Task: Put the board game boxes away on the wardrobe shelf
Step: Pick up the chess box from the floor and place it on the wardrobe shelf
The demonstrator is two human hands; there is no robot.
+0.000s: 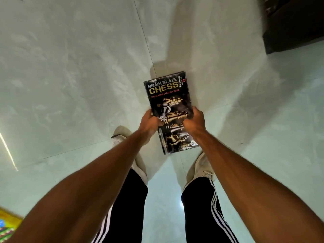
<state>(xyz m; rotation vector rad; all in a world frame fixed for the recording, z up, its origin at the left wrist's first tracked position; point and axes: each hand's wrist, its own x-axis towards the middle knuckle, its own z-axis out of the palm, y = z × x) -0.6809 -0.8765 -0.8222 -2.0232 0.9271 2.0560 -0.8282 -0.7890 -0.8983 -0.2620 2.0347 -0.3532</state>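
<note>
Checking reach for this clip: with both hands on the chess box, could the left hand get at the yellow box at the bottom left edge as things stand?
Probably not right now. The left hand is closed on the chess box, as is the right hand. The yellow box lies low on the left, partly out of frame; the floor between looks bare.

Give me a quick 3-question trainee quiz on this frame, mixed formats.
1. True or false: only the right hand holds the chess box.
2. Multiple choice: the chess box is (A) on a wardrobe shelf, (B) held over the tiled floor in front of the shoes, (C) lying under a shoe.
3. Short answer: what colourful item shows at the lower-left corner of the view?

Key
1. False: the left hand also has a grip, each hand on one long side.
2. B.
3. A corner of a yellow box, mostly out of view.
</note>
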